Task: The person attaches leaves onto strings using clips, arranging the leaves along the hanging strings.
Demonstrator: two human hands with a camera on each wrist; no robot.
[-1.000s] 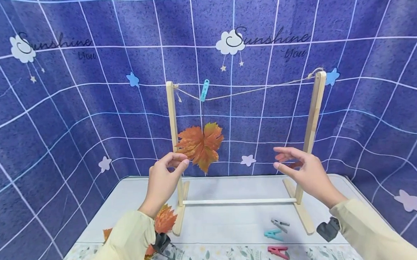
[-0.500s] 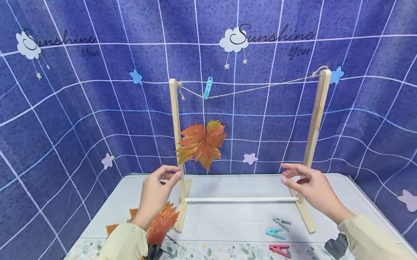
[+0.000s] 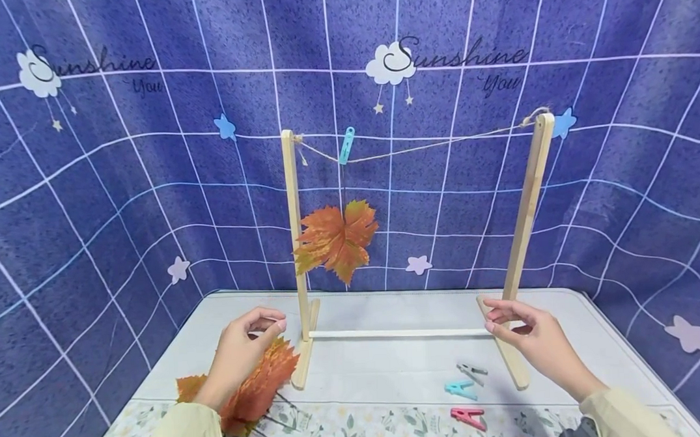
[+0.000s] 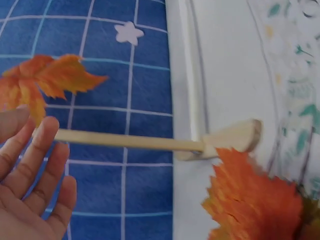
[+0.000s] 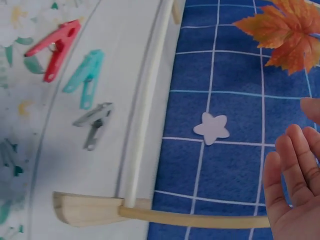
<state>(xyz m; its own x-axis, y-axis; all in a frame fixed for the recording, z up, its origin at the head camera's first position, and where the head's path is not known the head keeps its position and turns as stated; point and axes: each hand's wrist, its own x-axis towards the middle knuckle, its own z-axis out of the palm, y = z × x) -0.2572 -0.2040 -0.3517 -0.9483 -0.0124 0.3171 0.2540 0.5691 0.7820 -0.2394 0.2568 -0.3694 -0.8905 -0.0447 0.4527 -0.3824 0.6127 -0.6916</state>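
An orange artificial maple leaf point(image 3: 339, 240) hangs by its stem from a blue clothespin point(image 3: 347, 145), clipped on a twine line point(image 3: 429, 150) between two wooden posts. My left hand point(image 3: 244, 347) is held in the air left of the stand, fingers relaxed with nothing in them, over a pile of similar leaves point(image 3: 258, 392) on the table. My right hand point(image 3: 527, 331) hovers in front of the right post point(image 3: 525, 211), loosely bent and holding nothing. Below and left of it lie a grey clothespin point(image 3: 473, 371), a teal clothespin point(image 3: 462, 389) and a red clothespin point(image 3: 469, 417).
A white crossbar point(image 3: 399, 334) joins the wooden feet of the stand on the white table point(image 3: 386, 380). A floral printed strip point(image 3: 347, 427) runs along the table's front. Behind hangs a blue gridded curtain point(image 3: 432, 208) with stars and clouds.
Both hands have lowered and moved apart, the left one away from the hanging leaf towards the leaf pile. The leaf and the clothespin stay on the line.
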